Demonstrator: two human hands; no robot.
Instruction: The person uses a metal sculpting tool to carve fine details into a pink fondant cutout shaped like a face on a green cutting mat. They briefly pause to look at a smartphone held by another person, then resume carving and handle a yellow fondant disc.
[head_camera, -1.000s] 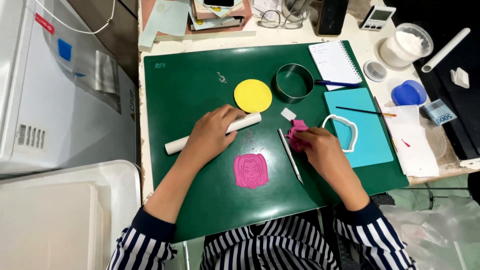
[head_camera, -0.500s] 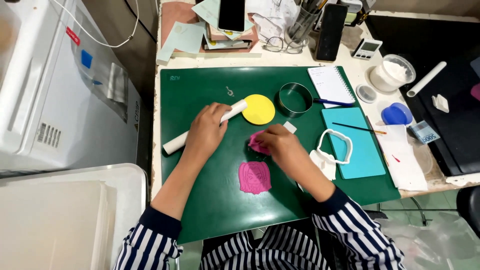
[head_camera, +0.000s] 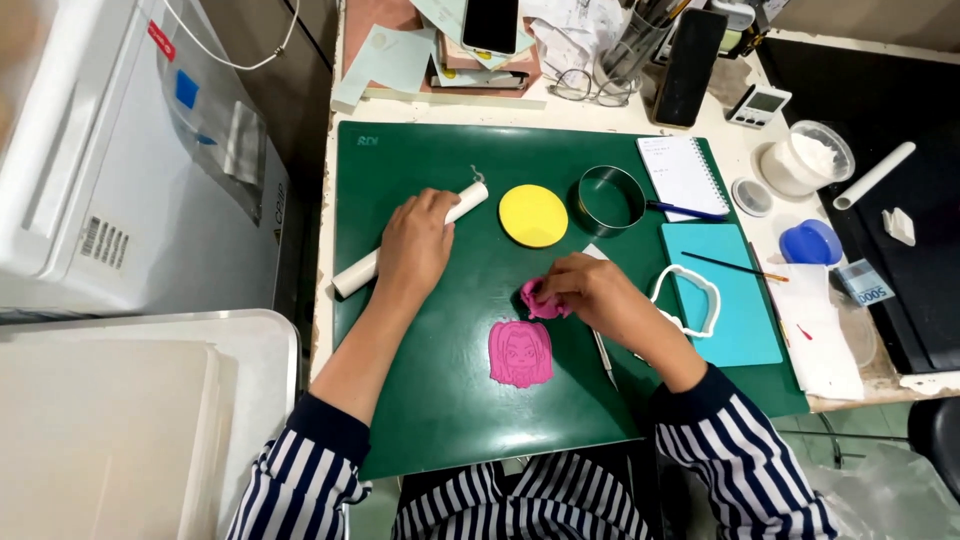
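On the green cutting mat (head_camera: 440, 410) my left hand (head_camera: 415, 250) lies over a white rolling pin (head_camera: 465, 203) and grips it. My right hand (head_camera: 590, 290) pinches a scrap of pink clay (head_camera: 535, 300) just above a flat pink clay piece (head_camera: 520, 352) shaped like a face with hair. A yellow clay disc (head_camera: 533, 215) lies beyond my hands. A thin metal tool (head_camera: 604, 358) lies under my right wrist.
A round metal cutter ring (head_camera: 611, 199), a white outline cutter (head_camera: 688, 300) on a teal sheet (head_camera: 735, 320), a notepad (head_camera: 682, 175) with a pen, a jar of white powder (head_camera: 808, 158), a blue lid (head_camera: 812, 242). A white machine (head_camera: 120, 150) stands left of the table.
My right hand carried the pink scrap from the right side of the mat leftward to a spot above the pink face piece. My left hand stayed on the rolling pin.
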